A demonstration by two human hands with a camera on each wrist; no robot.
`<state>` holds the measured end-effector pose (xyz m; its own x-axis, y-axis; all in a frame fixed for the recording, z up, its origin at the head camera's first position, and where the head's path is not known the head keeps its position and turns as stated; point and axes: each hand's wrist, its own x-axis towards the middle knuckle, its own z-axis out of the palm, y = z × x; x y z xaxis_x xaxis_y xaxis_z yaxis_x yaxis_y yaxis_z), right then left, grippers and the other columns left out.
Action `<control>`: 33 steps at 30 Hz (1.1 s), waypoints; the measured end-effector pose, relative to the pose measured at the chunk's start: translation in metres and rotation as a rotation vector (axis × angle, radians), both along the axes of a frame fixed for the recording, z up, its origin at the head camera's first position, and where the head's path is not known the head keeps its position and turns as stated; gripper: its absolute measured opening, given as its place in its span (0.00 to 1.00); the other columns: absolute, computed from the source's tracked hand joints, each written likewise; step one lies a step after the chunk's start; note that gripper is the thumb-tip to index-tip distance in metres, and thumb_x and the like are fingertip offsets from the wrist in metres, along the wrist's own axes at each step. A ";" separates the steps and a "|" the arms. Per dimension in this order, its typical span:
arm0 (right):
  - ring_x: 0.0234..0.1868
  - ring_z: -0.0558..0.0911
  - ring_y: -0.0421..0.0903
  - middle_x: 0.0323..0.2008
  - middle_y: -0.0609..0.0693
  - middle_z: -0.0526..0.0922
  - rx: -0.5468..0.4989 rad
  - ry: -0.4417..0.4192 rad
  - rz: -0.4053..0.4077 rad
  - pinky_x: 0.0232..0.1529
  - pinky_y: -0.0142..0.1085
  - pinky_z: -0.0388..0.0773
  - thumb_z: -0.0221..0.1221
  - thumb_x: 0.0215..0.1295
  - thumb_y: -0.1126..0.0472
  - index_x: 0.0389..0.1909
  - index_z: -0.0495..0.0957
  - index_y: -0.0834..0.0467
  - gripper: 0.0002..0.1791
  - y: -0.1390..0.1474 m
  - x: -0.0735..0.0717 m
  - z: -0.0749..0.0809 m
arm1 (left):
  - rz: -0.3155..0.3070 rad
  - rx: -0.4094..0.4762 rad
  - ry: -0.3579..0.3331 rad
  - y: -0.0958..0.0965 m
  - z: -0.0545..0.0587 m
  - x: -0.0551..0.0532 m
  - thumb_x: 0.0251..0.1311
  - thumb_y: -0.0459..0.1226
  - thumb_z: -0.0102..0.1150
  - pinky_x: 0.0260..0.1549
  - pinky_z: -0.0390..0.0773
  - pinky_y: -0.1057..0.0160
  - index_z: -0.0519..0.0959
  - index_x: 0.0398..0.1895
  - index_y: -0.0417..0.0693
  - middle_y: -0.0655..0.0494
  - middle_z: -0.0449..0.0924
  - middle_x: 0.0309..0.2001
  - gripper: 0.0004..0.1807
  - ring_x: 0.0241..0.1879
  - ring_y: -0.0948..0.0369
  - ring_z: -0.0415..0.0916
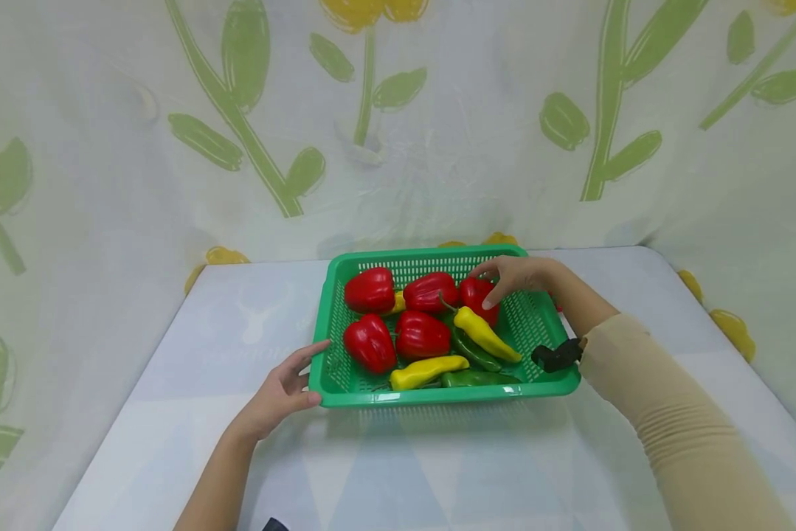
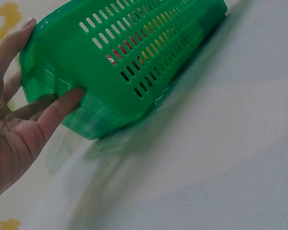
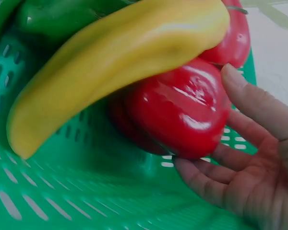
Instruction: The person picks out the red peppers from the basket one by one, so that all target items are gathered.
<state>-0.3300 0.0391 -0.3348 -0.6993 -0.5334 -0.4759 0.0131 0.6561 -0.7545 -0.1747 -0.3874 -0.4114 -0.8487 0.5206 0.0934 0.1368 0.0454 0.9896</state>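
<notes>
A green basket [image 1: 447,399] with slotted walls stands on the table, holding several red bell peppers [image 1: 423,335], long yellow peppers [image 1: 484,335] and green peppers [image 1: 479,378]. At its front left corner, my left hand [image 1: 279,394] touches the outside, with extended fingers near the rim and the thumb on the wall [image 2: 62,112]. Inside, at the back right, my right hand [image 1: 520,274] holds a red bell pepper [image 3: 182,110]. Its thumb is at the upper side and the other fingers curl around the lower side. A yellow pepper [image 3: 120,67] lies against that bell pepper.
The white table [image 1: 398,472] extends around the basket, with a flower-printed curtain [image 1: 451,147] behind and beside it. A small red patch [image 1: 558,304] shows beyond the basket's right rim, mostly hidden by my right arm.
</notes>
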 end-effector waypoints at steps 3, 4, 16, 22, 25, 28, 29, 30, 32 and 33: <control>0.65 0.59 0.63 0.67 0.65 0.58 -0.014 0.012 -0.017 0.57 0.50 0.72 0.67 0.54 0.64 0.67 0.59 0.64 0.41 -0.003 0.000 -0.004 | 0.003 -0.004 0.002 0.000 0.000 0.000 0.58 0.32 0.61 0.46 0.79 0.61 0.54 0.71 0.40 0.34 0.47 0.70 0.39 0.59 0.53 0.69; 0.65 0.60 0.63 0.66 0.65 0.59 -0.013 0.024 -0.021 0.57 0.50 0.73 0.67 0.54 0.64 0.67 0.60 0.64 0.40 -0.004 0.000 -0.005 | 0.003 -0.003 0.002 0.001 0.000 0.001 0.58 0.32 0.61 0.46 0.79 0.61 0.54 0.71 0.40 0.35 0.47 0.70 0.39 0.59 0.53 0.70; 0.61 0.65 0.61 0.62 0.64 0.62 -0.013 -0.045 -0.105 0.52 0.49 0.77 0.68 0.53 0.61 0.68 0.56 0.63 0.44 -0.014 0.000 -0.017 | 0.001 0.014 -0.001 0.000 0.001 0.001 0.58 0.32 0.61 0.46 0.79 0.61 0.54 0.71 0.40 0.40 0.50 0.69 0.39 0.56 0.61 0.72; 0.59 0.67 0.60 0.61 0.64 0.65 -0.006 -0.042 -0.091 0.51 0.48 0.78 0.68 0.54 0.60 0.69 0.56 0.63 0.43 -0.014 0.000 -0.019 | 0.008 0.010 -0.006 0.001 0.000 0.001 0.58 0.33 0.61 0.46 0.79 0.61 0.54 0.71 0.39 0.34 0.47 0.70 0.39 0.56 0.61 0.72; 0.59 0.68 0.59 0.61 0.64 0.65 0.007 -0.059 -0.085 0.52 0.47 0.77 0.67 0.55 0.60 0.69 0.55 0.63 0.44 -0.014 0.001 -0.018 | 0.003 0.016 -0.005 0.001 0.000 0.001 0.58 0.32 0.61 0.46 0.79 0.61 0.54 0.71 0.39 0.35 0.48 0.70 0.39 0.56 0.62 0.72; 0.60 0.67 0.60 0.62 0.64 0.64 -0.010 -0.080 -0.079 0.52 0.46 0.77 0.67 0.56 0.60 0.69 0.55 0.63 0.43 -0.014 0.001 -0.018 | -0.002 0.022 -0.003 0.001 -0.001 0.001 0.58 0.32 0.61 0.46 0.79 0.61 0.54 0.71 0.38 0.38 0.50 0.69 0.39 0.56 0.62 0.72; 0.60 0.67 0.60 0.62 0.64 0.64 -0.024 -0.083 -0.084 0.52 0.47 0.77 0.67 0.55 0.60 0.69 0.56 0.62 0.43 -0.013 0.001 -0.018 | -0.002 0.021 -0.002 0.001 -0.002 0.000 0.58 0.32 0.61 0.46 0.79 0.61 0.54 0.71 0.39 0.39 0.51 0.69 0.39 0.56 0.62 0.72; 0.60 0.66 0.60 0.62 0.64 0.63 -0.042 -0.083 -0.083 0.52 0.47 0.77 0.67 0.55 0.61 0.69 0.56 0.62 0.42 -0.012 0.001 -0.018 | -0.003 0.021 0.000 0.001 -0.002 0.000 0.58 0.32 0.61 0.46 0.79 0.62 0.54 0.71 0.39 0.40 0.51 0.69 0.39 0.56 0.62 0.73; 0.60 0.66 0.60 0.62 0.64 0.64 -0.080 -0.073 -0.087 0.52 0.47 0.78 0.67 0.55 0.62 0.68 0.59 0.62 0.40 -0.011 0.001 -0.019 | -0.003 0.019 0.003 0.001 -0.002 -0.001 0.58 0.32 0.61 0.46 0.79 0.62 0.54 0.70 0.39 0.41 0.51 0.69 0.39 0.56 0.62 0.73; 0.60 0.66 0.60 0.62 0.64 0.64 -0.103 -0.067 -0.091 0.51 0.47 0.78 0.67 0.55 0.63 0.67 0.60 0.62 0.39 -0.010 0.001 -0.019 | -0.002 0.017 0.004 0.001 -0.002 -0.001 0.58 0.33 0.61 0.46 0.79 0.62 0.55 0.70 0.39 0.41 0.51 0.69 0.39 0.56 0.62 0.73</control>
<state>-0.3292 0.0292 -0.3534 -0.7156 -0.5174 -0.4693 0.1217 0.5692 -0.8131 -0.1756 -0.3864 -0.4132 -0.8470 0.5210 0.1054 0.1404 0.0282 0.9897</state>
